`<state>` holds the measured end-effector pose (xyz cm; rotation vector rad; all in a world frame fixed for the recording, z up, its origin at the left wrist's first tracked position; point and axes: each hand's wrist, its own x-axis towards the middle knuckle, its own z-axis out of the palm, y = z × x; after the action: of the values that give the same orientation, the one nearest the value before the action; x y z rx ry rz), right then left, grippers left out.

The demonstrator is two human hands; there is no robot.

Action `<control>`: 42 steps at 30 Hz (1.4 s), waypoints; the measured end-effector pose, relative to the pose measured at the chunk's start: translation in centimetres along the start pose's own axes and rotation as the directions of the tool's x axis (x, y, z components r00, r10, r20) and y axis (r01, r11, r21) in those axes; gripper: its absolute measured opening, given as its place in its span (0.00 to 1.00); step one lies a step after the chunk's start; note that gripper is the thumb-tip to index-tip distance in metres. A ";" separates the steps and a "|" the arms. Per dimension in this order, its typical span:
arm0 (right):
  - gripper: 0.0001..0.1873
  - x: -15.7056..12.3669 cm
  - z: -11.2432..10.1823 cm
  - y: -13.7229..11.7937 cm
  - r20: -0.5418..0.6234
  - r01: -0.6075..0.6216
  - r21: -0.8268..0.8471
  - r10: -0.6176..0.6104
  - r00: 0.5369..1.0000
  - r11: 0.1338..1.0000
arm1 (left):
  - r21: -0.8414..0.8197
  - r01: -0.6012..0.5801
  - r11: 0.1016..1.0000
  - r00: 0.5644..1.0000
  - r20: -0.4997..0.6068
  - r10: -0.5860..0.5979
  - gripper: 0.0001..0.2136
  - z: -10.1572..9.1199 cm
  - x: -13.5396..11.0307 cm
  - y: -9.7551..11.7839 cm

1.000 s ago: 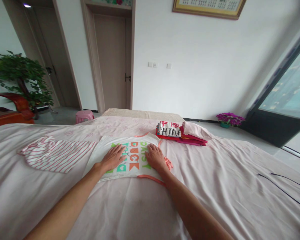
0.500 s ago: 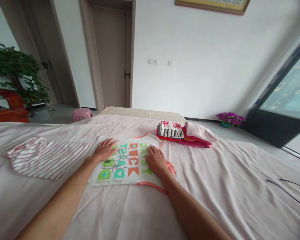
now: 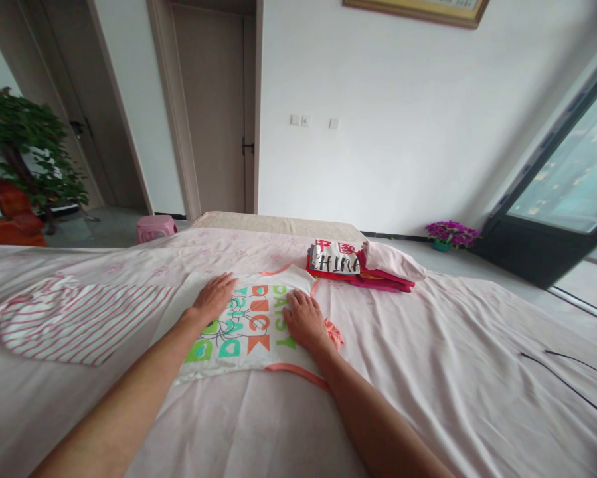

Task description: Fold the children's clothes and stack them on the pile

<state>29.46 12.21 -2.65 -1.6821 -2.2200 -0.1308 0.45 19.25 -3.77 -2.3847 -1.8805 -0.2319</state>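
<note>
A small white shirt (image 3: 251, 325) with coloured letters and orange trim lies flat on the pink bedsheet (image 3: 427, 372) in front of me. My left hand (image 3: 213, 297) rests flat on the shirt's left part, fingers stretched out. My right hand (image 3: 304, 320) lies flat on its right part, beside an orange bow at the shirt's edge. Neither hand holds anything.
A red-and-white striped garment (image 3: 74, 320) lies to the left on the bed. A stack of folded clothes (image 3: 358, 264) sits just beyond the shirt. Behind stand a door (image 3: 213, 113), a pink stool (image 3: 153, 228), a green plant (image 3: 22, 146), purple flowers (image 3: 450, 234) and a glass door at right.
My left hand has slid left and away across the shirt, uncovering the printed letters. My right hand has stayed nearly in place. The view has shifted slightly.
</note>
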 end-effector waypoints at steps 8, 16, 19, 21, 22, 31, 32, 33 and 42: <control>0.23 -0.1 0.1 0.2 -0.021 -0.001 0.035 0.002 1.000 0.999 | -0.014 0.016 1.000 1.000 0.002 -0.016 0.28 1.3 -0.3 -0.9; 0.23 -0.3 0.2 0.5 -0.006 -0.001 0.043 0.001 1.000 0.999 | 0.011 0.093 0.996 0.996 -0.011 -0.093 0.29 1.7 -1.4 -2.1; 0.23 -0.3 0.3 0.5 -0.026 0.006 0.050 -0.005 1.000 0.999 | 0.033 0.094 0.995 0.995 -0.023 -0.093 0.29 1.8 -2.6 -3.2; 0.23 -0.3 0.3 0.5 -0.031 0.009 0.050 -0.007 0.999 0.999 | 0.045 0.104 0.994 0.994 -0.038 -0.103 0.28 1.8 -3.5 -4.1; 0.23 -0.3 0.2 0.5 -0.028 0.009 0.049 -0.007 1.000 0.999 | 0.048 0.107 0.993 0.993 -0.046 -0.105 0.28 1.8 -3.9 -4.5; 0.23 -0.4 0.1 0.4 -0.029 0.004 0.035 -0.003 1.000 0.999 | 0.098 0.118 0.988 0.985 -0.142 -0.103 0.28 2.0 -6.8 -6.0; 0.23 -0.4 0.0 0.3 -0.029 0.004 0.037 -0.003 1.000 0.999 | 0.102 0.113 0.988 0.984 -0.149 -0.097 0.28 2.0 -7.1 -6.0; 0.23 -0.4 0.0 0.3 -0.027 0.005 0.039 -0.004 1.000 0.999 | 0.102 0.106 0.989 0.984 -0.156 -0.089 0.28 2.1 -7.4 -6.2; 0.22 -0.5 -0.4 0.1 -0.023 0.008 0.036 -0.007 1.000 0.999 | 0.049 0.128 0.991 0.984 -0.128 -0.121 0.29 2.0 -10.3 -6.2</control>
<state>29.74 11.63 -2.45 -1.6459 -2.1991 -0.1101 -7.82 11.23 -7.70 -2.1648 -1.9529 -0.3240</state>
